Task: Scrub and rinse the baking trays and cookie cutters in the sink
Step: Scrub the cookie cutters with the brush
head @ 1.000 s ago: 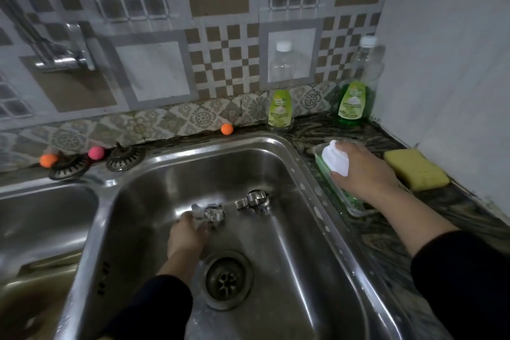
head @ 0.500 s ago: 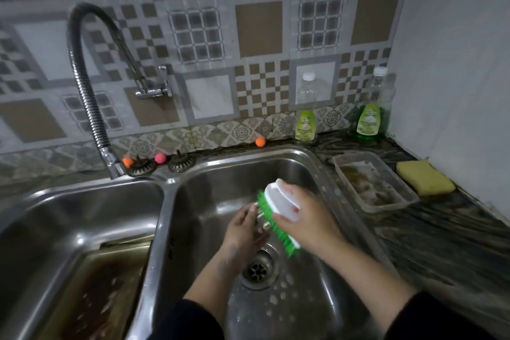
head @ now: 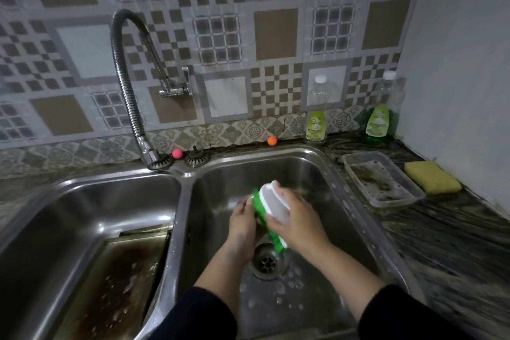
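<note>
Scrub brush (head: pixel 271 218) gripped by right hand (head: pixel 296 219); left hand (head: pixel 242 225) curled, its contents hidden.

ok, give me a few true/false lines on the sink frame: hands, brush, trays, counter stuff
1. The right hand grips a scrub brush with green bristles. True.
2. The hands are over the left basin. False: they are over the right basin, above the drain.
3. A dirty baking tray lies in the left basin. True.
4. The yellow sponge sits inside the clear plastic container. False: it lies on the counter, to the right of the container.
5. Water is running from the faucet. False: no stream is visible.
6. The left hand is at the brush bristles; what it holds is hidden. True.
</note>
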